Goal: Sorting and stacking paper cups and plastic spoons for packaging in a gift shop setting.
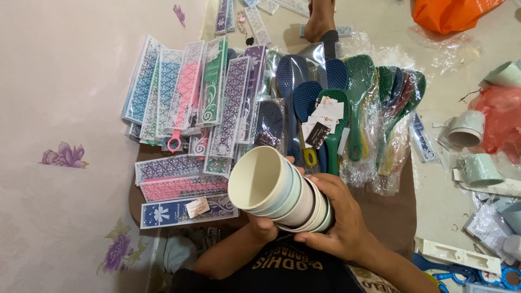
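I hold a stack of nested plastic cups (274,187), cream, pale blue and white, tilted so the open mouth faces up and left. My right hand (339,220) wraps around the stack's lower end from the right. My left hand (263,227) supports it from below, mostly hidden behind the cups. Just beyond the cups lie packaged combs (187,95) in patterned sleeves and a pile of plastic hairbrushes (336,108) in blue and green.
Loose pale green and white cups (472,146) sit on the floor at the right, beside red (502,119) and orange (450,13) plastic bags. Blue scissors (472,274) lie at bottom right. Another person's foot (320,21) shows at the top. A floral wall or mat covers the left.
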